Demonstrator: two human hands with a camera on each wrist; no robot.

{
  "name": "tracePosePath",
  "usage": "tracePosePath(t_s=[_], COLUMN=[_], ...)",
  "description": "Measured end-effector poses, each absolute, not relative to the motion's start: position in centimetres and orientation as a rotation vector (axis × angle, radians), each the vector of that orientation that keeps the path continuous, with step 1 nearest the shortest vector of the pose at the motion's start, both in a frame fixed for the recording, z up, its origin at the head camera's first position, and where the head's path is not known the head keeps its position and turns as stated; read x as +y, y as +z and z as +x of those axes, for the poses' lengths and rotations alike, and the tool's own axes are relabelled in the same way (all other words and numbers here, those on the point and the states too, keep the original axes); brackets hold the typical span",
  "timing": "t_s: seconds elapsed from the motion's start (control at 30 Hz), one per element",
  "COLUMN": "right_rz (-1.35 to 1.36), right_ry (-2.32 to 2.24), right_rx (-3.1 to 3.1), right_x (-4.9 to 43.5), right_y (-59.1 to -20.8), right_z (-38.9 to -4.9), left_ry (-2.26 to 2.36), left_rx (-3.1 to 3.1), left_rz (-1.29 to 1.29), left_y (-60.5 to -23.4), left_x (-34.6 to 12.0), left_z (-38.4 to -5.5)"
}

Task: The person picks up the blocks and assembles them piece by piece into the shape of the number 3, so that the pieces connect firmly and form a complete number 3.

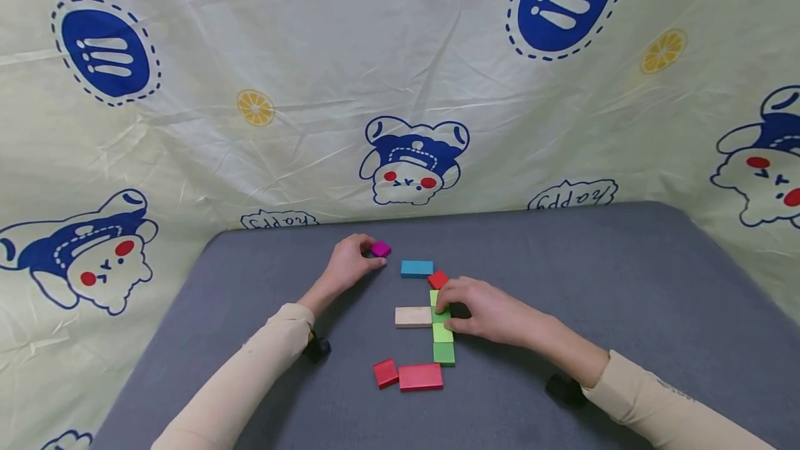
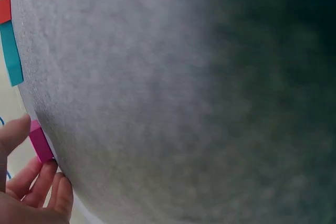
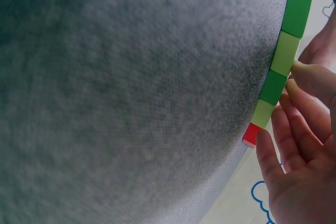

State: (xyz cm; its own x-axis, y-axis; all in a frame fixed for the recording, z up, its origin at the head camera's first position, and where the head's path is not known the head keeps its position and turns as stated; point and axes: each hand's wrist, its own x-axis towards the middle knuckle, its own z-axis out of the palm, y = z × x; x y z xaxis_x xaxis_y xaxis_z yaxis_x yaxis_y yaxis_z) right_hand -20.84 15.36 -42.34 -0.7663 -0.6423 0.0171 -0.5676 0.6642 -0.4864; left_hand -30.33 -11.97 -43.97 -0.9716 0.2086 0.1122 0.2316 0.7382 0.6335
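Note:
A small magenta block (image 1: 380,249) lies toward the far side of the table. Around it are the fingers and thumb of my left hand (image 1: 353,261); in the left wrist view, fingertips meet one end of the magenta block (image 2: 41,142) and the thumb lies by the other. My right hand (image 1: 490,311) rests along a line of alternating green and light green blocks. Its thumb touches a light green block (image 3: 285,52) and a finger touches the green block (image 3: 273,87) beside it. A red block (image 1: 439,280) ends the line at the far side.
A blue block (image 1: 417,269) lies left of the red one. A plain wooden block (image 1: 413,317) sticks out leftward from the line's middle. Nearer lie a long red block (image 1: 421,377) and a small red block (image 1: 385,373). A printed cloth (image 1: 312,158) hangs behind the grey table (image 1: 594,262).

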Motion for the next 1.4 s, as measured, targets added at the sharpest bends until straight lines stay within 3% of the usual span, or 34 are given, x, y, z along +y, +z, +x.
tracePosePath(t_s=[0.93,1.4], right_rz=[-0.994,-1.006], right_ry=[-0.722,-0.729], right_rx=[2.711,2.706], right_x=[15.5,15.5], right_y=[-42.3,-42.3], right_z=[-20.8,-20.9], left_ry=[-1.025,-0.984], left_rx=[-2.984,-2.988], left_rz=[-0.542,-0.872], left_y=[-43.4,-43.1], left_x=[-13.4,-13.8], left_z=[-29.2,-28.2])
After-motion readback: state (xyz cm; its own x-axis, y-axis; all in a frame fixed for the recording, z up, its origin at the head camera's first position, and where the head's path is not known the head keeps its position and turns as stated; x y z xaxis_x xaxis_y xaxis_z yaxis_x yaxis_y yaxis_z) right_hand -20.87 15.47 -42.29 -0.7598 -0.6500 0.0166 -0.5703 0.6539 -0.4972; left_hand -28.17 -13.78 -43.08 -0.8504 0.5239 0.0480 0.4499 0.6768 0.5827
